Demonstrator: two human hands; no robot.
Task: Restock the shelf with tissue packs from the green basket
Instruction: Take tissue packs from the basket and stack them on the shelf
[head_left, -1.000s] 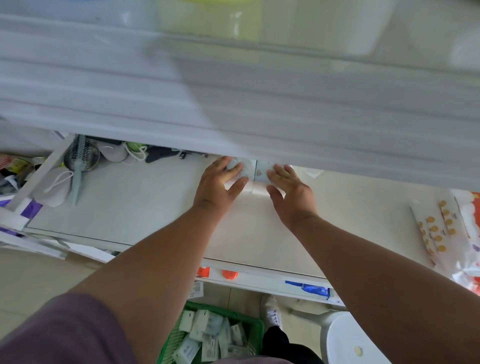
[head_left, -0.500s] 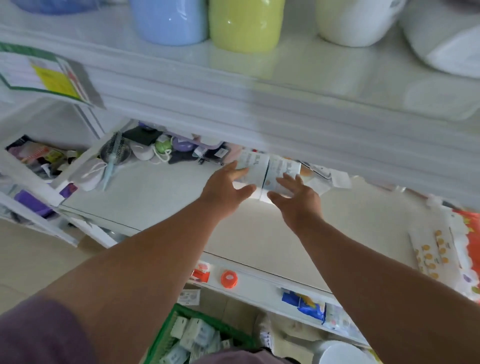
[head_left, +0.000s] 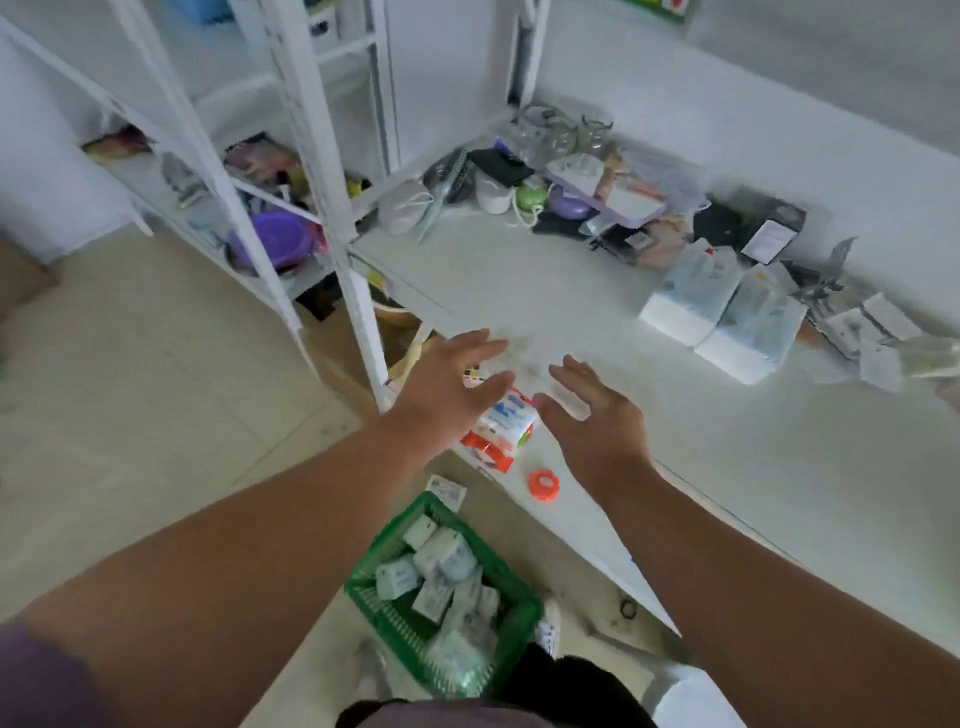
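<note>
Now both hands hang over the front part of the white shelf (head_left: 597, 312), empty. The left hand (head_left: 447, 395) has its fingers spread and its grip apart, holding nothing; its thumb lies across a small red-and-white pack with blue print (head_left: 501, 428) at the shelf's front edge, though whether it touches the pack cannot be told. The right hand (head_left: 597, 421) is likewise slack, grip apart, fingers loosely curled, just beside that pack and clamped on nothing.

Two tissue packs (head_left: 722, 312) stand side by side far back on the shelf, touching each other, well apart from the hands. Their wrappers are bluish with pale print, too blurred to read.

Below the shelf edge, on the floor, sits the green basket (head_left: 395, 618), holding a loose heap of tissue packs (head_left: 441, 577); at least six can be picked out, the rest overlap. Their labels are too small to read.

One orange round lid (head_left: 543, 485) lies by the shelf's front edge, near the right wrist. The blue print on the small pack cannot be read either.
</note>
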